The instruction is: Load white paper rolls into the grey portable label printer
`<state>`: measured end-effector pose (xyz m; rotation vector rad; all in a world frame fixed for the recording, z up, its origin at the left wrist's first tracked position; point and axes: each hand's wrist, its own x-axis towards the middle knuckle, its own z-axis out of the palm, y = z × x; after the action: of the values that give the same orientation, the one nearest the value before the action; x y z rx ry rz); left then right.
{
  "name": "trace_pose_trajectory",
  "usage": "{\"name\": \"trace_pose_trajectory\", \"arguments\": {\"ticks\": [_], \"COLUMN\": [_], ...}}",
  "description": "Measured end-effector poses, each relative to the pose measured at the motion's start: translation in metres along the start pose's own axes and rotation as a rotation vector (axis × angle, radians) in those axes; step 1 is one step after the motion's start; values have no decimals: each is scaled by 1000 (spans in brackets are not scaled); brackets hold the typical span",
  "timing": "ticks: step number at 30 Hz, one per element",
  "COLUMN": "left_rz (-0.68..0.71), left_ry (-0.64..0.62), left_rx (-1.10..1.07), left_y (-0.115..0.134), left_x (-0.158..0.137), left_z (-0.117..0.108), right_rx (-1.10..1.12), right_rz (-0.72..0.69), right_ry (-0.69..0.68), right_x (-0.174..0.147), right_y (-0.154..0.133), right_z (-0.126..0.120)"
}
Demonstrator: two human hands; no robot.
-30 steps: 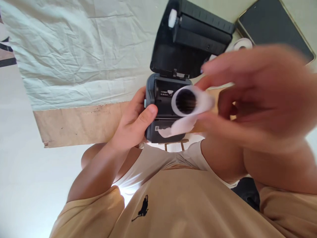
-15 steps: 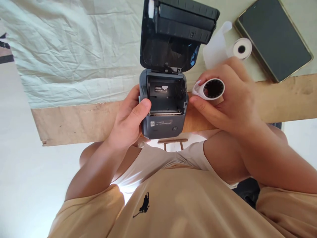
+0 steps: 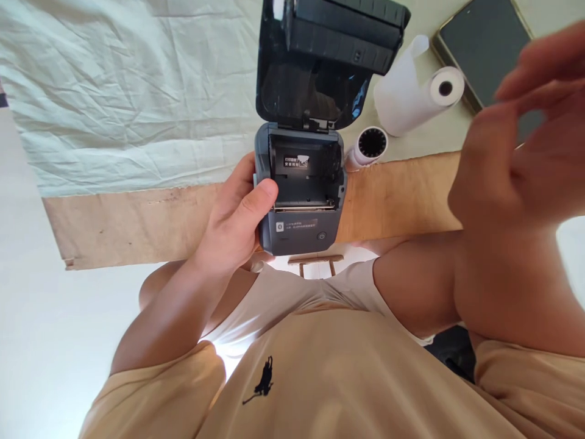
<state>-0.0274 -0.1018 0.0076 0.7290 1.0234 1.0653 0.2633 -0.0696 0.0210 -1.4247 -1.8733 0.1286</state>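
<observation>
My left hand (image 3: 237, 213) grips the left side of a dark grey label printer (image 3: 301, 228), its thumb over the front left rim. The printer's black lid (image 3: 324, 85) is swung up, and the paper bay inside holds no roll. Just right of the printer, a small white roll (image 3: 354, 160) with a dark ribbed core end rests near the cloth's edge. My right hand (image 3: 525, 134) is raised at the right, blurred, with fingers loosely bent and apart. Nothing shows in it.
Behind the small roll lies a larger white paper roll (image 3: 423, 100) with its end unrolled. A dark tablet or phone (image 3: 484, 42) lies at the back right, partly covered by my right hand. Pale green cloth (image 3: 137, 91) covers the table; its bare wooden edge (image 3: 137, 225) faces me.
My right hand has let go of the small white roll beside the printer and moved up to the right. My left hand keeps its hold on the printer.
</observation>
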Motion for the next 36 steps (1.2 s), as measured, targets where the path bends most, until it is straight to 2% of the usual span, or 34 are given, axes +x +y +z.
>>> {"name": "trace_pose_trajectory", "arguments": {"ticks": [6, 10, 12, 17, 23, 27, 29, 33, 36], "left_rz": [-64, -56, -46, 2, -47, -32, -41, -30, -14], "left_ry": [-4, 9, 8, 8, 7, 20, 0, 25, 36], "left_rx": [57, 74, 67, 13, 39, 69, 70, 67, 64], "left_y": [4, 4, 3, 1, 6, 7, 7, 6, 6], "left_x": [-1, -1, -1, 0, 0, -2, -2, -3, -2], "left_z": [2, 2, 2, 2, 3, 4, 5, 7, 6], "right_rx": [-73, -72, -74, -97, -90, 34, 27, -81, -66], "right_rz": [34, 83, 62, 52, -1, 79, 29, -89, -27], "right_ry": [-233, -273, -301, -273, -237, -294, -316, -266, -306], "right_x": [12, 11, 11, 12, 8, 8, 7, 6, 5], "right_y": [37, 33, 29, 30, 34, 26, 25, 29, 32], "right_z": [14, 21, 21, 20, 22, 21, 21, 21, 20]}}
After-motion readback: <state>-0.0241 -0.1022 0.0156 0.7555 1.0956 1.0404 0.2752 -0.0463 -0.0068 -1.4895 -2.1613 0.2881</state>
